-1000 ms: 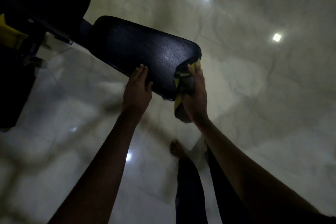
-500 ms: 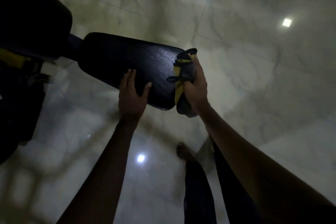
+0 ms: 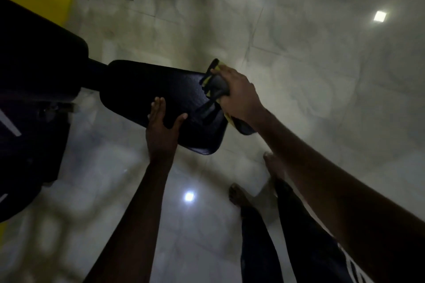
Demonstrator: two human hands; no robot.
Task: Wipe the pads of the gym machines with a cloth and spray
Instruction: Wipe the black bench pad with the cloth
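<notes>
I see right hand (image 3: 239, 96) slid toward far right corner of pad (image 3: 161, 89), fingers grasping cloth (image 3: 215, 86) against it, left hand (image 3: 161, 135) flat on pad's near edge, fingers straight, tiled floor (image 3: 322, 76) below

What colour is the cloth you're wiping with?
The cloth is dark grey with yellow trim, gripped by the right hand; head view shows it.

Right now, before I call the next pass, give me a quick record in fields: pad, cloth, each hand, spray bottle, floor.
pad: black pad, raised above the floor
cloth: yellow and dark cloth, bunched at the pad's right end
right hand: right hand grips the cloth against the pad
left hand: left hand, fingers straight, rests on the pad's near edge
spray bottle: not in view
floor: glossy pale tiles
</notes>
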